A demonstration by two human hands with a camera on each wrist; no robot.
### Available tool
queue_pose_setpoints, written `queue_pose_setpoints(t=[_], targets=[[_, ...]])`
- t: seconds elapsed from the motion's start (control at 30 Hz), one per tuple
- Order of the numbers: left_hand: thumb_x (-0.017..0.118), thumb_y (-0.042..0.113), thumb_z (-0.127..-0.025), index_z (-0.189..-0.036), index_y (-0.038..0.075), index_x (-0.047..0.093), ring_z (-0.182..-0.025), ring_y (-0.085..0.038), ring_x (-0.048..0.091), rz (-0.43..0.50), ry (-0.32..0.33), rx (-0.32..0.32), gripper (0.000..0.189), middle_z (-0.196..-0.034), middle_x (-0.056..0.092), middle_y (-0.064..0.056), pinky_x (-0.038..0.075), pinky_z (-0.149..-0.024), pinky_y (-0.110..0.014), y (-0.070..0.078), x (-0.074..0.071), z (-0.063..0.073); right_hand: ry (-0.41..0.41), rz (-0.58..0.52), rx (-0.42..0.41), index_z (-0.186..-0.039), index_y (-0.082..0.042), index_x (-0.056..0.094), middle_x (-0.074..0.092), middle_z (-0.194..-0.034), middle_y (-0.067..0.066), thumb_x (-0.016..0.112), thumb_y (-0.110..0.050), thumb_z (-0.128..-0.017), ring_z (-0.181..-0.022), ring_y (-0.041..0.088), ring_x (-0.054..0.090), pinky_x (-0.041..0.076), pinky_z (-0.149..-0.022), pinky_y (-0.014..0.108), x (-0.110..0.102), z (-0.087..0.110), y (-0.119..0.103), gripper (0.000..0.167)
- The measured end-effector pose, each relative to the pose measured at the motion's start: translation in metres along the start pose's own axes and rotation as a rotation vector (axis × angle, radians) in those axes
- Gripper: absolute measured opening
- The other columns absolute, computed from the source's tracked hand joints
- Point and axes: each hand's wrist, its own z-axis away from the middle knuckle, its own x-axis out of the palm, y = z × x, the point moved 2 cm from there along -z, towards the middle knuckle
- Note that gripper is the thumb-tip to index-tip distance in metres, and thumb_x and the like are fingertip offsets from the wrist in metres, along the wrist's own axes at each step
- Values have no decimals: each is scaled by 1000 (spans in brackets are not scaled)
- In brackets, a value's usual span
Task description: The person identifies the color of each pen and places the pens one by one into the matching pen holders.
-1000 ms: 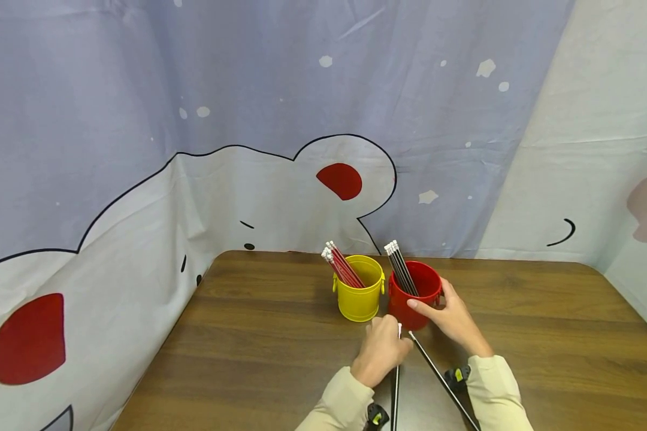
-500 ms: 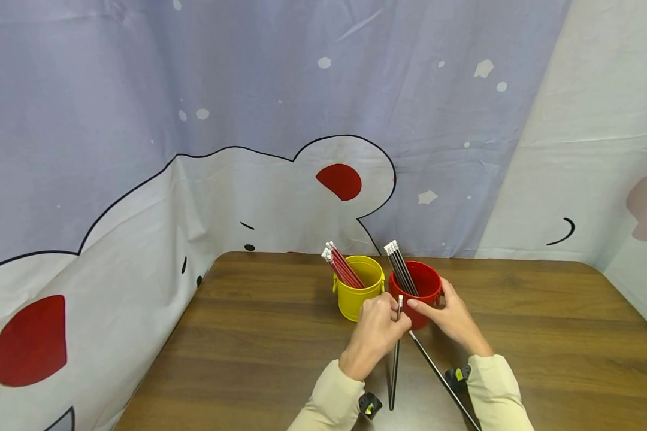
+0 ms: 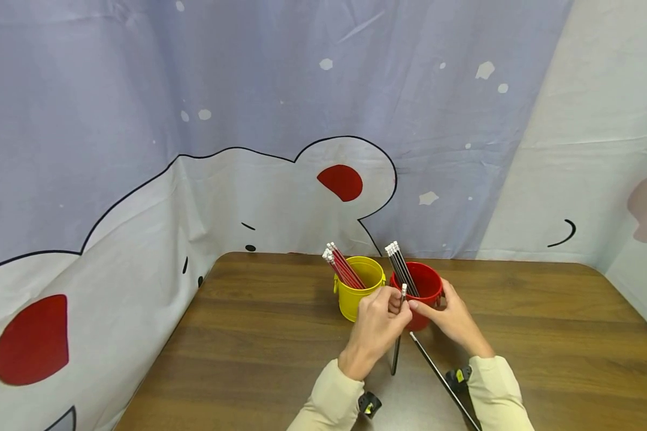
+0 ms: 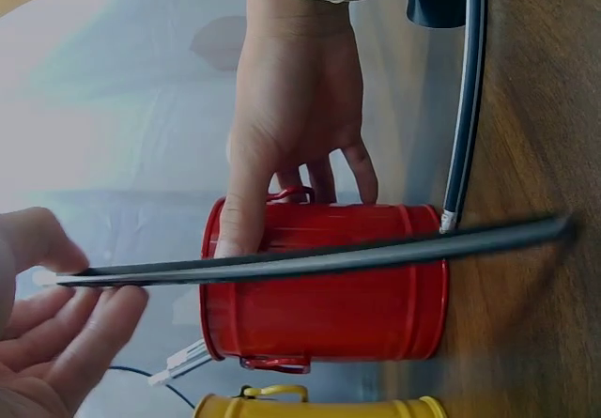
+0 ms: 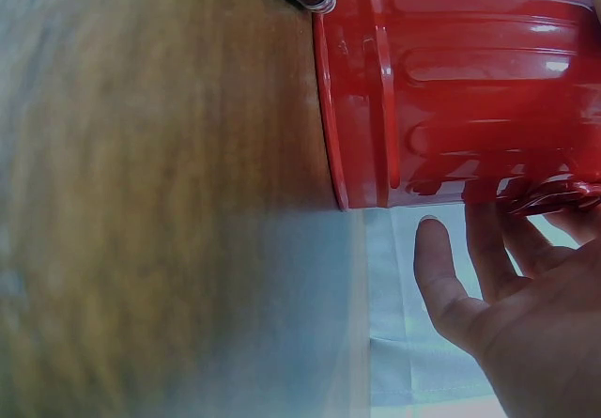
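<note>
My left hand (image 3: 373,330) pinches a black pencil (image 4: 357,258) near its white eraser end. The pencil stands eraser up in front of the red bucket (image 3: 419,322), its lower end pointing down at the table. My right hand (image 3: 457,320) holds the red bucket at its right side, thumb on the front by the rim and the other fingers around by the handle. Several black pencils (image 3: 402,269) lean inside that bucket, erasers up. A second black pencil (image 3: 438,372) lies on the table below the bucket, its eraser end near the bucket's base.
Just left of the red bucket stands a yellow bucket (image 3: 350,304) with several red pencils (image 3: 346,269) leaning in it. The wooden table (image 3: 259,341) reaches back to a printed cloth curtain (image 3: 259,197).
My left hand has raised the black pencil off the table to a steep slant and moved it up toward the red bucket. My right hand keeps its place on the bucket.
</note>
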Motion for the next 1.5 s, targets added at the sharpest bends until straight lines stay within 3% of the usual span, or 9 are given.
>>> queue_pose_setpoints(t=[0.27, 0.5, 0.67, 1.1, 1.33, 1.5], targets=[[64, 2, -79, -86, 1, 60, -65, -8, 60, 127, 62, 44, 8, -79, 60, -5, 48, -61, -8, -1, 0, 1, -5, 11, 11, -137, 0, 30, 43, -130, 20, 69, -26, -82, -109, 32, 48, 43, -89, 46, 0, 0, 0, 72], [63, 3, -80, -89, 2, 59, -68, -8, 62, 108, 78, 87, 10, -83, 60, -5, 48, -64, -8, 0, -1, 1, -10, 3, 5, -138, -6, 31, 45, -130, 16, 71, -30, -80, -108, 28, 49, 45, -86, 37, 1, -7, 20, 74], [63, 4, -81, -90, 2, 59, -68, -8, 62, 97, 76, 100, 10, -84, 60, -5, 48, -64, -8, 0, -1, 1, -8, 11, -1, -140, -11, 30, 44, -132, 12, 70, -34, -80, -110, 27, 49, 45, -86, 38, 3, -13, 36, 75], [64, 3, -80, -90, 2, 59, -69, -8, 61, 110, 51, 87, 11, -84, 59, -5, 48, -65, -8, 0, 0, 0, -4, 16, -4, -139, -9, 31, 46, -129, 13, 70, -33, -81, -106, 27, 50, 46, -85, 38, 5, -12, 39, 74], [63, 2, -81, -89, 0, 58, -68, -9, 60, 145, 36, 120, 10, -81, 57, -6, 47, -64, -7, 5, -2, -15, 14, 49, -14, -138, -10, 32, 48, -125, 13, 70, -32, -81, -102, 25, 50, 48, -78, 27, 3, -10, 43, 72], [61, 1, -81, -87, -1, 58, -67, -8, 60, 125, 49, 169, 7, -80, 57, -6, 46, -63, -5, 7, -5, -30, 2, 40, -18, -137, -9, 32, 49, -125, 12, 69, -33, -81, -102, 26, 52, 49, -78, 26, 2, -12, 41, 72]])
